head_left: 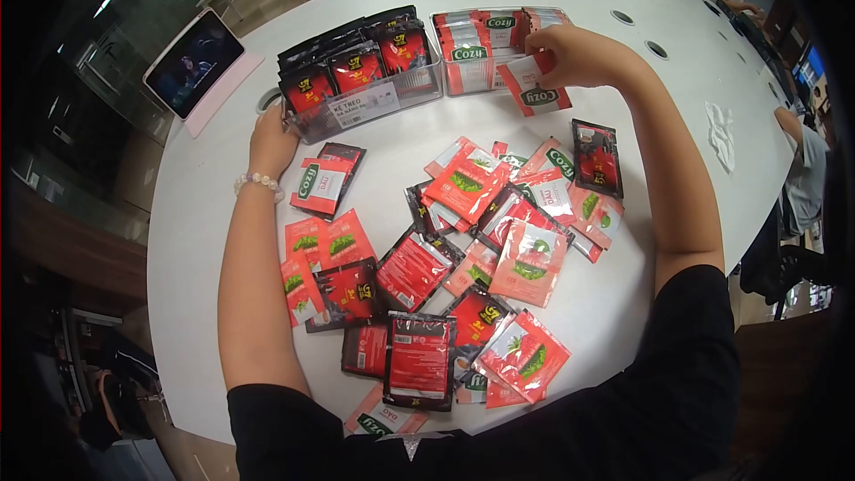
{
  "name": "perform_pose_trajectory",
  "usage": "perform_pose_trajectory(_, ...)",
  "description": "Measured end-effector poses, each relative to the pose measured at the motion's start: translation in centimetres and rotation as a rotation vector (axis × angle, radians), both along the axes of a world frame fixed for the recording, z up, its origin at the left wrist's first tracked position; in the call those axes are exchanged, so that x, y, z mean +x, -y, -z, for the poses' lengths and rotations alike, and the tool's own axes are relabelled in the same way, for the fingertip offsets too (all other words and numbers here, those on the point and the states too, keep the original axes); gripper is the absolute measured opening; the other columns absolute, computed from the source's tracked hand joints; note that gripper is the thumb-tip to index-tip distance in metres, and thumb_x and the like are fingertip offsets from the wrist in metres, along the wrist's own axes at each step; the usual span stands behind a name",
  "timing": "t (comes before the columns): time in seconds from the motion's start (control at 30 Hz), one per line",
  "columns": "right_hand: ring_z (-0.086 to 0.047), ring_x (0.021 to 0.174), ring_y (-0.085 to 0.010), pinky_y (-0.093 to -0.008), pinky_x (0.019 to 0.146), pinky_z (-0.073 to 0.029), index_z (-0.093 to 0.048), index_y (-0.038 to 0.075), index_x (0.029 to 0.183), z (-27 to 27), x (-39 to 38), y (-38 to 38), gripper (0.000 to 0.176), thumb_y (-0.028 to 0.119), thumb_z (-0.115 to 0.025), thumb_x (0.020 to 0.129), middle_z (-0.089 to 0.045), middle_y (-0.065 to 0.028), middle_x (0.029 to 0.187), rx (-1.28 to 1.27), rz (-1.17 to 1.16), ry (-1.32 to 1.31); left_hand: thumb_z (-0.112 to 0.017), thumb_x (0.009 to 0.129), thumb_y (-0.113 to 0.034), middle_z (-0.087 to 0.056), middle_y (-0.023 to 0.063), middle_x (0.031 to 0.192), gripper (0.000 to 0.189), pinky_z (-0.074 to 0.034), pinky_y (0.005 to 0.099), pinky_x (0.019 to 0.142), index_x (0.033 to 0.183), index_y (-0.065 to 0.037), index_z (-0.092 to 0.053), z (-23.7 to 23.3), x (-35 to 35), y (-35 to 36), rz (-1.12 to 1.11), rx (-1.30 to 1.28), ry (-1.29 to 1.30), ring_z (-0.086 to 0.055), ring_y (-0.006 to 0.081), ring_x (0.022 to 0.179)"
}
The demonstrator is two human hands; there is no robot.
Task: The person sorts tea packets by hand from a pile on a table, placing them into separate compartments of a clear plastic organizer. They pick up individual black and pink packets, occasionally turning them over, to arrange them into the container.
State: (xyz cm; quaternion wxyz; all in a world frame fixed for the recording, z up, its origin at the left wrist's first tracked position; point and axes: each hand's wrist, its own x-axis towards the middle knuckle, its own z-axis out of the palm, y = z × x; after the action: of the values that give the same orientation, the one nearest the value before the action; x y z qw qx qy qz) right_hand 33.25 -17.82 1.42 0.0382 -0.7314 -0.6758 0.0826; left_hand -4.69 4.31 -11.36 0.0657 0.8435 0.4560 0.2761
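Nearest the body, between the two forearms, a loose pile (463,249) of red and black packets lies flat on the white table (205,214), overlapping and face up or face down in no order. It sits within reach of either hand. Beyond the pile, the left hand (272,138), with a bead bracelet (258,182) at the wrist, rests against the near left corner of the left bin (365,105). Its fingers are hidden, so a grip cannot be confirmed, but the contact is likely there to steady the bin. This clear bin holds black-and-red packets standing on edge in rows, with the walls keeping them upright. The right hand (570,53) is further out and to the right, well apart from the left. It is pinched on one red-and-white sachet (534,89) at its top edge. The sachet hangs over the near right corner of the right bin (443,62), where matching "Cozy" packets stand on edge. The top-edge pinch leaves the sachet's body free of the fingers. Left of the left hand, a tablet (194,62) is propped with its screen facing the person. Far right of the right hand, another person (806,169) sits at the table edge.
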Motion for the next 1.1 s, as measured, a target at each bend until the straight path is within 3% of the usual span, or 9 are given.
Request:
perform_pose_trajectory(0.1,-0.064,0.083,-0.0248,-0.0336,0.071,-0.052,-0.06,0.003,0.11,1.9,0.9,-0.6,0.044,0.011,-0.073,0.069,-0.065,-0.0145,0.095,0.097,-0.072,-0.025,-0.064,0.078,-0.011,-0.063,0.0161,0.105,0.031,-0.045,0.0445,0.087,0.108,-0.006,-0.06,0.1,0.0,-0.2,0.003,-0.009,0.012,-0.055,0.0366,0.103)
perform_pose_trajectory(0.3,-0.063,0.092,-0.0259,-0.0363,0.074,-0.051,-0.053,0.009,0.115,3.0,-1.8,-0.8,0.051,0.006,-0.073,0.069,-0.062,-0.0134,0.105,-0.086,-0.049,-0.109,-0.065,0.078,-0.011,-0.062,0.0158,0.106,0.033,-0.045,0.0437,0.088,0.11,-0.006,-0.059,0.0,0.0,-0.2,-0.008,-0.018,-0.009,-0.055,0.0356,0.104)
perform_pose_trajectory(0.43,-0.064,0.09,-0.0271,-0.0383,0.072,-0.051,-0.047,0.016,0.121,2.8,-1.3,-0.2,0.059,0.002,-0.071,0.068,-0.063,-0.0124,0.098,-0.099,-0.09,-0.137,-0.065,0.077,-0.011,-0.062,0.016,0.106,0.035,-0.045,0.0437,0.088,0.111,-0.006,-0.059,0.2,-0.2,-0.4,-0.009,-0.02,-0.012,-0.055,0.0355,0.104)
perform_pose_trajectory(0.53,-0.064,0.09,-0.0281,-0.039,0.071,-0.051,-0.046,0.017,0.121,1.4,-2.6,0.3,0.061,0.002,-0.072,0.068,-0.064,-0.012,0.099,-0.005,0.044,-0.174,-0.065,0.077,-0.011,-0.062,0.0162,0.106,0.035,-0.045,0.0437,0.087,0.111,-0.006,-0.058,0.2,-0.1,-0.2,0.005,-0.016,0.019,-0.056,0.0355,0.104)
perform_pose_trajectory(0.8,-0.063,0.094,-0.0293,-0.0398,0.075,-0.052,-0.042,0.017,0.128,2.8,-0.9,0.1,0.078,-0.004,-0.075,0.061,-0.061,-0.0134,0.113,-0.156,-0.153,-0.017,-0.065,0.077,-0.011,-0.062,0.0147,0.1,0.031,-0.046,0.0438,0.085,0.107,-0.005,-0.059,0.4,0.0,-0.2,0.0,0.024,0.009,-0.056,0.0347,0.1)
perform_pose_trajectory(0.9,-0.063,0.094,-0.0286,-0.0387,0.075,-0.052,-0.041,0.018,0.13,0.6,-1.4,0.9,0.079,-0.004,-0.075,0.062,-0.06,-0.0138,0.114,-0.16,0.001,-0.168,-0.064,0.077,-0.009,-0.061,0.0138,0.096,0.029,-0.046,0.0435,0.082,0.104,-0.005,-0.058,0.1,0.1,0.1,0.003,0.05,-0.006,-0.056,0.0341,0.096)
perform_pose_trajectory(1.03,-0.063,0.08,-0.0236,-0.0356,0.07,-0.05,-0.054,0.006,0.11,0.9,-0.6,0.2,0.04,0.005,-0.072,0.074,-0.066,-0.0118,0.092,0.225,-0.031,-0.174,-0.063,0.076,-0.008,-0.059,0.0137,0.094,0.026,-0.046,0.0431,0.08,0.101,-0.004,-0.058,0.5,-0.1,-0.2,0.025,0.064,0.015,-0.056,0.0337,0.094)
perform_pose_trajectory(1.07,-0.062,0.074,-0.0217,-0.0351,0.067,-0.049,-0.058,0.001,0.094,0.9,-1.0,0.1,0.023,0.007,-0.071,0.076,-0.065,-0.0099,0.082,0.235,-0.031,-0.183,-0.063,0.076,-0.008,-0.059,0.0138,0.094,0.026,-0.046,0.0431,0.08,0.1,-0.004,-0.059,0.4,0.0,-0.1,0.029,0.076,0.019,-0.056,0.0337,0.093)
perform_pose_trajectory(1.1,-0.062,0.074,-0.0215,-0.0349,0.066,-0.048,-0.058,0.001,0.093,1.1,-1.1,-0.1,0.021,0.007,-0.07,0.076,-0.065,-0.0099,0.081,0.24,-0.064,-0.136,-0.063,0.076,-0.008,-0.059,0.0138,0.094,0.025,-0.046,0.043,0.08,0.1,-0.004,-0.059,0.4,0.0,-0.1,0.025,0.076,0.015,-0.056,0.0337,0.093)
